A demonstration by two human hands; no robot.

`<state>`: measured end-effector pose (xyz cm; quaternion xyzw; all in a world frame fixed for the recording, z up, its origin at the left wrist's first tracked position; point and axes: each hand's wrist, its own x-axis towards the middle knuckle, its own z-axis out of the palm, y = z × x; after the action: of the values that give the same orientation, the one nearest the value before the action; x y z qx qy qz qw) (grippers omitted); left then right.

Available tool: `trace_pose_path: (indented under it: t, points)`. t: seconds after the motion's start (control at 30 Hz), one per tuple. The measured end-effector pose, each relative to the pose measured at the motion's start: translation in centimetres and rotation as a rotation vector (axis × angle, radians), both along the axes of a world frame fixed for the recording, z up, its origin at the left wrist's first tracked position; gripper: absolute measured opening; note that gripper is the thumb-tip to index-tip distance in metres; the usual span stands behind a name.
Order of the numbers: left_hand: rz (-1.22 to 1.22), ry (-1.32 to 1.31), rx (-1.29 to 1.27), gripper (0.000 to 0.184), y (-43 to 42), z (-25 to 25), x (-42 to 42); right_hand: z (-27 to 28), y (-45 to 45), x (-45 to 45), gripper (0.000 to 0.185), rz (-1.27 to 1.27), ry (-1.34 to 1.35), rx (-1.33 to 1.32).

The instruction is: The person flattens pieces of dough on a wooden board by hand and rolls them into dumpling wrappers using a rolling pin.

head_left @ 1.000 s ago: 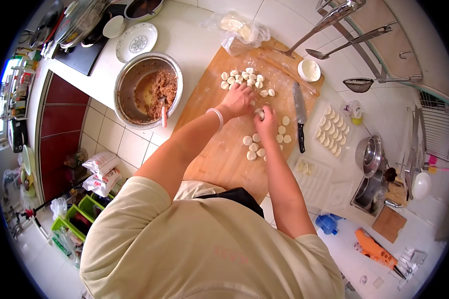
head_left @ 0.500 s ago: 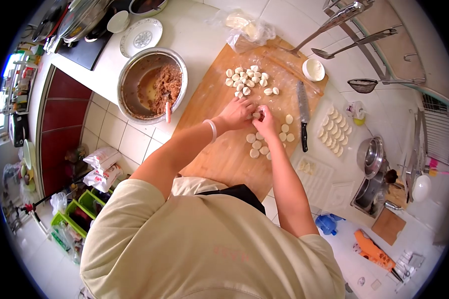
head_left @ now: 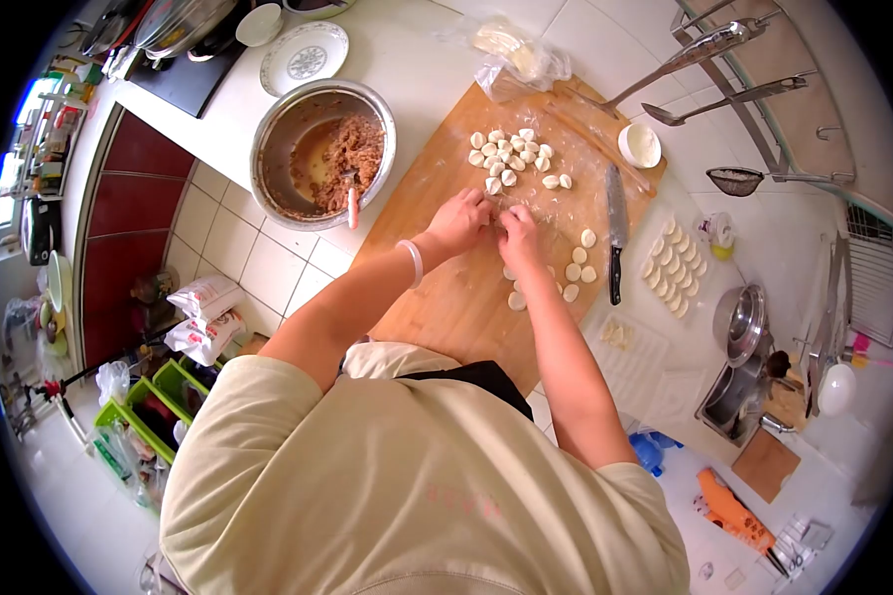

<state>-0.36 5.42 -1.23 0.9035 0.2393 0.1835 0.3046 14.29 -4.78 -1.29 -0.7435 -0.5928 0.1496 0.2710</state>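
My left hand (head_left: 463,220) and my right hand (head_left: 517,234) are close together, low over the middle of a wooden board (head_left: 437,317). Their fingers are curled and bunched; whatever they hold is hidden. Beyond them lies a cluster of white dough pieces (head_left: 506,151), cut into small lumps. Several flattened dough discs (head_left: 574,271) rest right of my right hand, and a few more are partly covered by my right forearm. A knife with a black handle (head_left: 615,273) lies along the board's right side.
A metal pot (head_left: 387,129) with minced filling and a pink-handled utensil stands left of the board. A patterned plate (head_left: 318,50) is behind it. A white bowl (head_left: 639,146) and bagged dough (head_left: 511,50) are at the far end. Rows of dumplings (head_left: 673,266) sit at right.
The view has shifted, so the board appears farther right. My hands have moved slightly left across the board, and the dough piece seen between my fingers is now out of sight.
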Motion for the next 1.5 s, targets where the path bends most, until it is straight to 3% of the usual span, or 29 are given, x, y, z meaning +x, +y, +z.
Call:
trace_pose_path:
  t: [0.1, 0.17, 0.3, 0.4, 0.5, 0.63, 0.77, 0.83, 0.9, 0.97, 1.07, 1.17, 1.37, 1.43, 1.5]
  points:
    - [0.027, 0.03, -0.03, 0.025, 0.0, 0.2, -0.6, 1.0, 0.0, -1.1, 0.022, -0.015, 0.073, -0.034]
    - [0.085, -0.051, -0.042, 0.022, 0.4, 0.5, -2.3, 1.2, -0.4, -1.3, 0.021, -0.004, 0.039, 0.119]
    - [0.179, -0.044, -0.022, 0.026, 0.3, 0.4, -4.9, 0.8, -1.9, -0.8, 0.02, -0.036, 0.067, 0.178]
    - [0.183, -0.077, -0.067, 0.029, 0.5, 0.9, -4.8, 0.5, -2.5, -0.5, 0.03, -0.16, 0.02, -0.01]
    - [0.22, -0.094, -0.042, 0.035, 0.4, 1.1, -3.9, 1.0, -2.5, -0.8, 0.028, -0.139, -0.063, 0.12]
    - [0.223, 0.008, -0.074, 0.034, 0.4, 0.6, -3.2, 0.7, -2.4, -1.0, 0.035, -0.106, -0.045, 0.095]
    - [0.21, 0.024, -0.101, 0.027, 0.7, -0.5, -4.9, -0.2, -2.6, -1.0, 0.043, -0.071, 0.049, -0.135]
    - [0.206, 0.079, -0.11, 0.032, 0.8, -0.4, -5.3, 1.1, -2.4, -1.5, 0.046, -0.076, 0.099, -0.195]
    - [0.205, 0.134, -0.12, 0.037, 0.7, 0.4, -5.1, 3.1, -1.4, -2.5, 0.056, -0.158, -0.089, -0.225]
    - [0.274, 0.158, -0.003, 0.058, 0.4, 2.6, -3.5, 2.5, 0.2, -3.1, 0.061, -0.174, -0.12, -0.168]
    - [0.229, 0.233, 0.164, 0.074, 0.5, 1.0, -1.0, -0.7, 2.0, -3.9, 0.07, -0.222, -0.213, -0.122]
    - [0.147, 0.395, 0.205, 0.07, 0.5, 0.0, -1.4, -1.4, 2.3, -4.5, 0.073, -0.242, -0.302, -0.162]
    - [0.189, 0.398, 0.166, 0.064, 0.5, 0.4, -1.0, -1.4, 2.9, -4.7, 0.072, -0.303, -0.387, -0.273]
    - [0.199, 0.355, 0.168, 0.063, 0.8, 0.1, -1.0, -2.0, 2.5, -4.0, 0.063, -0.341, -0.403, -0.168]
    - [0.212, 0.094, -0.152, 0.057, 1.8, -0.2, -1.2, -2.7, 1.9, -1.9, 0.043, -0.293, 0.163, 0.259]
